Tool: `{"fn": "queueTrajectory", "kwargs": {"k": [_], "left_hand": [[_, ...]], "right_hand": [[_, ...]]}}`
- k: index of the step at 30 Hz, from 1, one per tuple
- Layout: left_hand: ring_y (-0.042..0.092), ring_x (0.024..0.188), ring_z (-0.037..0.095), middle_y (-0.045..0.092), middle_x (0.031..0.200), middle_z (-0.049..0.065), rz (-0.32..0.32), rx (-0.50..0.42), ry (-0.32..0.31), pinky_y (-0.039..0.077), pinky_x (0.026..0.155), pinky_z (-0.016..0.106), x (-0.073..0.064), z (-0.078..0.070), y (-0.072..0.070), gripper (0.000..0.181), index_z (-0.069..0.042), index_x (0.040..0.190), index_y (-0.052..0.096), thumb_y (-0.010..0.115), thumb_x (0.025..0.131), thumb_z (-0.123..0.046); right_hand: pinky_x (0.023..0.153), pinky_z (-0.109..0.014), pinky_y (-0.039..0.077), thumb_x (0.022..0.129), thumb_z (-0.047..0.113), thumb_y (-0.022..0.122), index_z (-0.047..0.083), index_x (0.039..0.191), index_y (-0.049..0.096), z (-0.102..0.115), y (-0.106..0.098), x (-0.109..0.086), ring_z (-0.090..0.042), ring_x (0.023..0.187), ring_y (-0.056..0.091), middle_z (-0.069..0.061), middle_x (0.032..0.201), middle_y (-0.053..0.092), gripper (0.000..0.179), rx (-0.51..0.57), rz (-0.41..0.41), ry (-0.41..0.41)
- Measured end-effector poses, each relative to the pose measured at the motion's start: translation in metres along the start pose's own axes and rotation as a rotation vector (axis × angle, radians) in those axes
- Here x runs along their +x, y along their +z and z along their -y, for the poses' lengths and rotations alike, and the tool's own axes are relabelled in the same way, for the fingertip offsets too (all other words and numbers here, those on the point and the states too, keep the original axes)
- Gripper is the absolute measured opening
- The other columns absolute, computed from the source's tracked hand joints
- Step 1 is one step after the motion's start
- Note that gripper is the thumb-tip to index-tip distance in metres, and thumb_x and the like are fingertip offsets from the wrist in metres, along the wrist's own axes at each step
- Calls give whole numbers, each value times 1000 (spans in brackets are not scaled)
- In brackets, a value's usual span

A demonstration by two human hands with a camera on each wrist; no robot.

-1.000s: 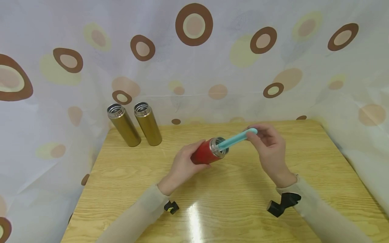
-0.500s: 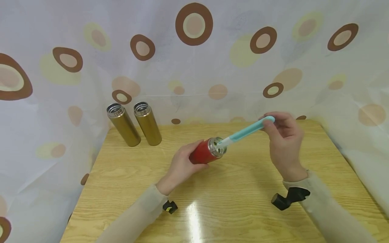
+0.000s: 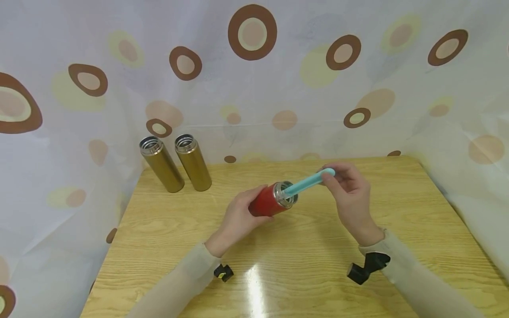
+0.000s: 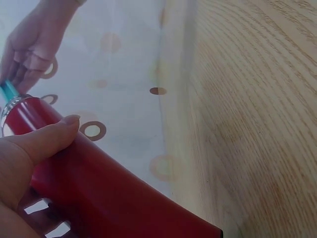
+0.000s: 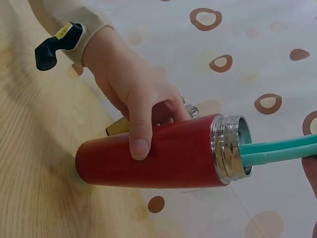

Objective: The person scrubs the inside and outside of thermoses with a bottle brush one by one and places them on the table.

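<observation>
My left hand (image 3: 240,214) grips a red thermos bottle (image 3: 264,202) round its body, tilted with its steel mouth toward the right. In the right wrist view the open steel neck (image 5: 232,148) of the bottle shows plainly. A teal-handled bottle brush (image 3: 304,184) goes into that mouth, its head hidden inside the bottle. My right hand (image 3: 351,201) pinches the end of the handle between thumb and fingers. In the left wrist view the thumb (image 4: 52,139) lies along the red body, and the right hand (image 4: 37,47) shows beyond the neck.
Two gold thermos bottles (image 3: 163,170) without lids stand upright at the back left of the wooden table (image 3: 167,229). A patterned cloth (image 3: 254,97) hangs behind the table and along its sides. Each wrist wears a small black camera mount (image 3: 367,267).
My right hand drew the brush partly out, up and to the right, baring a white section, then pushed it back in. The left hand and bottle stayed nearly in place.
</observation>
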State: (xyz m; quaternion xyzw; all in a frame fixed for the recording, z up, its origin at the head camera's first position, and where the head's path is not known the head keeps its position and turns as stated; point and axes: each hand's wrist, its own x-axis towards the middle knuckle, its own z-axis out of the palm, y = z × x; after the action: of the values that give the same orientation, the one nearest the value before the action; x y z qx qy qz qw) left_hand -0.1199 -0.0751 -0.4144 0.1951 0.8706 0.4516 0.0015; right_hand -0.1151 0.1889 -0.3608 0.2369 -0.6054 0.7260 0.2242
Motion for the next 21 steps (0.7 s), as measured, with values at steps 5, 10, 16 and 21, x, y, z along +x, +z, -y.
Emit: {"fn": "queueTrajectory", "kwargs": {"k": [5, 10, 16, 21], "left_hand": [[59, 128, 24, 66, 140, 0, -2, -26, 7, 48, 108, 49, 1, -1, 0, 76, -21, 147, 59, 92, 79, -17], [59, 130, 26, 65, 142, 2, -7, -9, 9, 47, 109, 51, 0, 0, -1, 76, -18, 148, 58, 92, 80, -16], [59, 130, 27, 65, 142, 3, -20, 1, 4, 46, 110, 52, -1, -1, -2, 77, -18, 148, 58, 93, 78, -18], [59, 128, 26, 66, 141, 2, -24, 0, 14, 47, 109, 51, 0, -2, -1, 77, -18, 147, 59, 93, 78, -16]], "right_hand": [[81, -24, 60, 97, -14, 60, -18, 111, 63, 6, 0, 6, -14, 83, 70, -7, 101, 75, 15, -18, -41, -39], [80, -25, 60, 96, -16, 59, -20, 110, 63, 18, -2, 18, -17, 84, 70, -12, 99, 74, 15, 82, -106, -64], [81, -28, 62, 96, -16, 59, -23, 108, 61, 24, -4, 25, -19, 83, 71, -16, 99, 72, 14, 176, -150, -110], [81, -28, 62, 97, -16, 59, -21, 109, 62, 16, -1, 18, -17, 83, 71, -14, 98, 72, 14, 171, -119, -81]]}}
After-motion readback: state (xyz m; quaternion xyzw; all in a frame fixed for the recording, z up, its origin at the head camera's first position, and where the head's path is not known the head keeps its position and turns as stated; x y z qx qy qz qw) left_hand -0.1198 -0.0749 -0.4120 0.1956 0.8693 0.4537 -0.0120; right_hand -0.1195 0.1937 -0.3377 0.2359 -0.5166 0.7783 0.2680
